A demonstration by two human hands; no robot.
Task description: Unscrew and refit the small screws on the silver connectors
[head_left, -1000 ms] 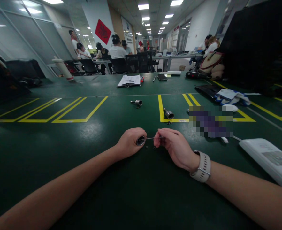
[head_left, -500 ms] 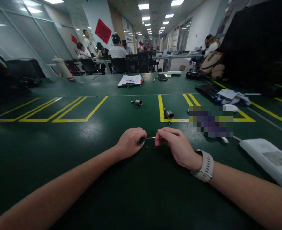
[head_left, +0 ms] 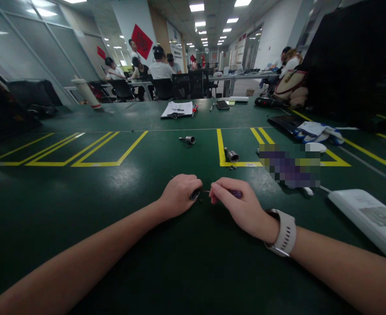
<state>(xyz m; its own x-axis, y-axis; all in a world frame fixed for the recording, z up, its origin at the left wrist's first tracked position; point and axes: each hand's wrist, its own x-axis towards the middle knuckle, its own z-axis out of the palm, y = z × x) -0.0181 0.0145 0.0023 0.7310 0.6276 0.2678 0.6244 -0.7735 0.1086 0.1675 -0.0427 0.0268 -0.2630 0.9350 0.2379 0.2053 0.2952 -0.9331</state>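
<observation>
My left hand (head_left: 180,194) is wrapped round a hole saw, a metal cup (head_left: 195,194) whose round mouth faces right; the rest is hidden in my fist. A thin tip sticks out behind the hand. My right hand (head_left: 228,197) pinches a small screwdriver with a dark purple handle (head_left: 236,194). Its thin shaft points left towards the cup's mouth, with a small gap between them. On the table just below the cup lies a tiny dark ring (head_left: 201,200), perhaps a nut. Two similar hole saws (head_left: 190,140) (head_left: 232,155) lie beyond my hands.
Small dark ring-like parts (head_left: 232,167) lie by the yellow tape (head_left: 220,148) on the green table (head_left: 140,280). Rightwards are a blurred-out purple thing (head_left: 287,168), a white power strip (head_left: 370,214) and gloves (head_left: 319,131). A clipboard (head_left: 177,109) lies farther back; people sit beyond.
My right hand has drawn slightly right and turned, pulling the screwdriver's shaft back from the cup; more of its handle shows. My left hand stays almost in place.
</observation>
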